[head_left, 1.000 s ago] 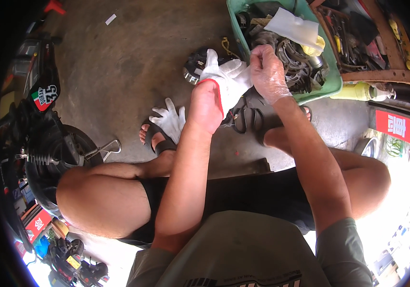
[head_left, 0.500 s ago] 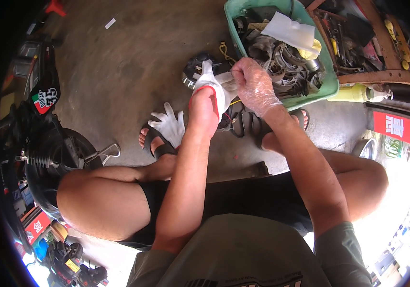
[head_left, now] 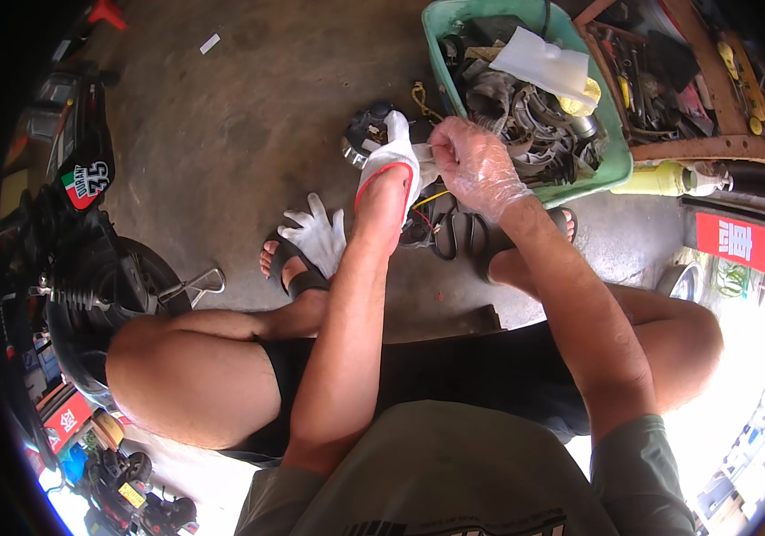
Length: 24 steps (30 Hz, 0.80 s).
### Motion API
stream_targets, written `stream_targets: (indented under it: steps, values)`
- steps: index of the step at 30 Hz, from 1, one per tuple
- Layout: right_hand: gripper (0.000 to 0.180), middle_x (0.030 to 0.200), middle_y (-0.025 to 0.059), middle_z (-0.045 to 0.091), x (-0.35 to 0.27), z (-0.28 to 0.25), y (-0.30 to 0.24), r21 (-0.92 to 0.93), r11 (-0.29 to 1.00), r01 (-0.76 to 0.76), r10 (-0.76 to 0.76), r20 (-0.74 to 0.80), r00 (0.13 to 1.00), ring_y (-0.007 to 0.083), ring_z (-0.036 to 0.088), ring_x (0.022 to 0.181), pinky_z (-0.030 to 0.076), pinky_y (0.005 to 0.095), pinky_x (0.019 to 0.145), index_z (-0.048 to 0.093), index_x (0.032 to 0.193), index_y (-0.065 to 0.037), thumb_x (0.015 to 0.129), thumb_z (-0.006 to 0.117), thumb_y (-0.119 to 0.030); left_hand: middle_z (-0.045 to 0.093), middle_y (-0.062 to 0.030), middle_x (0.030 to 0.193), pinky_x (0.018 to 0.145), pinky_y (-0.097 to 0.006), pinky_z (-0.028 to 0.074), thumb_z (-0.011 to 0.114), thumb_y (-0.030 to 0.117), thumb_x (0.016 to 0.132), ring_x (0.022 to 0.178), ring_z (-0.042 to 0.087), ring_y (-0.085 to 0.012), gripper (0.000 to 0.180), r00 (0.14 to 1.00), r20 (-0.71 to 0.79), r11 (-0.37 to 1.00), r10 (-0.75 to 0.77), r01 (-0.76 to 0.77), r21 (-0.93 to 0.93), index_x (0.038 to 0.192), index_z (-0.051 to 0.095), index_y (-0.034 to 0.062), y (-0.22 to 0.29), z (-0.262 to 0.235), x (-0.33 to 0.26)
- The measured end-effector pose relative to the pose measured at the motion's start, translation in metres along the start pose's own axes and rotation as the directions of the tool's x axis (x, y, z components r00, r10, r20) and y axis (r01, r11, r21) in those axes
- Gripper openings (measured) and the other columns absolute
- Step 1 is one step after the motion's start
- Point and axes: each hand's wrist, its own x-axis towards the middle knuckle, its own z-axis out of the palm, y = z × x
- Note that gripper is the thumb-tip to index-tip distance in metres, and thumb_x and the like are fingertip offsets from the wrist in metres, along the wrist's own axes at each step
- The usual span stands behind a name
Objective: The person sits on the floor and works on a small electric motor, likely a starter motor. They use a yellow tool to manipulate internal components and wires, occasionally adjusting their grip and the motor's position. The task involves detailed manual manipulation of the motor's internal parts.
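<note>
Evidently, a white knit glove (head_left: 398,152) with a red cuff is worn on the left hand (head_left: 388,174), just above the centre of the frame. Its finger ends are pinched by the right hand (head_left: 476,165), covered in clear plastic film (head_left: 509,195); the fabric is presumably gripped there so that it can be kept taut against the wrist. The right fingers are curled tightly on the cloth, while the glove's thumb is pointed toward the top of the frame; how the other left fingers are spread cannot be told. The left forearm is held nearly upright, the right slanted inward from the lower right, both knees being splayed beneath. A second glove (head_left: 315,234) is laid at centre-left, against the sandal (head_left: 308,280), perhaps for easy reach.
</note>
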Motion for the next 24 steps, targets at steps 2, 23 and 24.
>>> stream_targets:
  steps: [2, 23, 24]
  values:
    - [0.008, 0.086, 0.0158, 0.063, 0.000, 0.001, 0.002, -0.078, 0.996, -0.053, 0.051, -0.028, 0.998, 0.0373, 0.062, 0.081, 0.050, 0.0449, 0.071, 0.056, 0.085, -0.005, 0.078, 0.058, -0.006, 0.052, -0.0212, 0.129, 0.104, -0.040, 0.041, 0.033, 0.002, 0.079, 0.119, 0.053, -0.0299, 0.072, 0.996, 0.080, 0.999, 0.039, -0.038, -0.006, 0.149, 0.018, 0.0011, 0.003, 0.001, -0.008]
    - [0.010, 0.077, 0.0019, 0.064, 0.001, 0.003, 0.019, 0.623, 0.632, -0.460, 0.322, 0.329, 0.888, 0.0088, 0.056, 0.070, 0.049, 0.0264, 0.066, 0.065, 0.091, 0.000, 0.085, 0.063, -0.008, 0.059, -0.0131, 0.103, 0.080, -0.033, 0.051, 0.033, 0.039, 0.094, 0.086, 0.060, -0.0202, 0.050, 0.992, -0.003, 0.960, 0.130, -0.126, -0.249, 0.122, 0.044, -0.0001, 0.024, 0.023, -0.016]
    - [0.010, 0.077, 0.0026, 0.064, 0.001, 0.003, 0.019, 0.566, 0.723, -0.396, 0.291, 0.271, 0.918, 0.0092, 0.057, 0.070, 0.049, 0.0273, 0.066, 0.065, 0.090, 0.000, 0.084, 0.064, -0.008, 0.057, -0.0124, 0.104, 0.080, -0.032, 0.050, 0.032, 0.040, 0.091, 0.087, 0.058, -0.0200, 0.049, 0.995, -0.003, 0.966, 0.103, -0.100, -0.237, 0.119, 0.043, 0.0005, 0.024, 0.022, -0.014]
